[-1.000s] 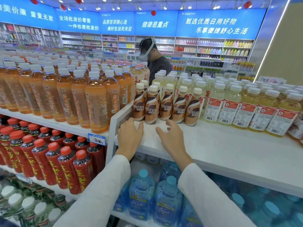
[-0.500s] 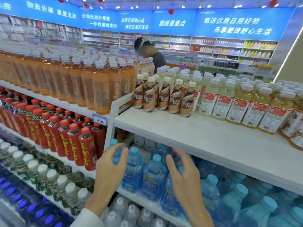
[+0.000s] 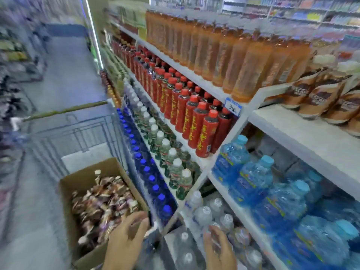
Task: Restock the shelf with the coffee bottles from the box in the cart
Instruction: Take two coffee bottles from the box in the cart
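Note:
The view is blurred by motion. A cardboard box full of brown coffee bottles sits in the wire cart at lower left. My left hand hangs open over the box's right edge, holding nothing. My right hand is open too, lower right of it, in front of the clear bottles on the bottom shelf. Several coffee bottles stand on the white top shelf at the far right.
Orange drink bottles fill the top shelf to the left of the coffee. Red-capped bottles, green-labelled and blue-capped bottles fill lower shelves, with large blue water bottles at right. The aisle floor runs away at left.
My head has swung left and down from the shelf towards the cart. Both hands have dropped from the top shelf's edge to low over the box and bottom shelf.

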Action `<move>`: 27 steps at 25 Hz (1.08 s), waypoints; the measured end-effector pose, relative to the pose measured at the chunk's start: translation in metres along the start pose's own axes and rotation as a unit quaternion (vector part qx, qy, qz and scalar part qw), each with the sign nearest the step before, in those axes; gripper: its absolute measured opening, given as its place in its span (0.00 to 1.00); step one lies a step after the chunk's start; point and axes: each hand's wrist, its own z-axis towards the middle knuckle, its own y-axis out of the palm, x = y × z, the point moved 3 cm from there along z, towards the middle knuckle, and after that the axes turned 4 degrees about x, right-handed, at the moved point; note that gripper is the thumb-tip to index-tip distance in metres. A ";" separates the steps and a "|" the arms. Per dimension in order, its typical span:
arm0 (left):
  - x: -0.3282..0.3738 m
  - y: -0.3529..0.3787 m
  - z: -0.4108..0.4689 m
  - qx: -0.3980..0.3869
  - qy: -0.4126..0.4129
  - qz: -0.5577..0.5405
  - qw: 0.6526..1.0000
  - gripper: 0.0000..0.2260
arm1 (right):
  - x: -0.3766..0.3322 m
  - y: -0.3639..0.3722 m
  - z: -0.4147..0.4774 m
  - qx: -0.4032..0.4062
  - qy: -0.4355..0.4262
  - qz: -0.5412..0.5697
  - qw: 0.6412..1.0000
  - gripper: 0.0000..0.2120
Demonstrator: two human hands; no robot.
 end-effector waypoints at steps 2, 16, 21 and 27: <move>-0.027 -0.026 0.001 0.042 -0.053 -0.004 0.998 0.10 | 0.013 0.033 -0.001 -0.059 0.035 0.007 0.998 0.10; -0.157 -0.124 0.084 0.128 -0.246 -0.017 0.961 0.06 | -0.004 0.243 0.016 -0.281 0.045 -0.167 0.944 0.11; -0.203 -0.099 0.144 0.070 -0.307 -0.031 0.949 0.14 | -0.013 0.274 0.024 -0.316 0.063 -0.215 0.922 0.16; -0.243 -0.025 0.225 -0.012 -0.392 -0.022 0.920 0.20 | -0.004 0.289 0.039 -0.314 0.119 -0.240 0.911 0.13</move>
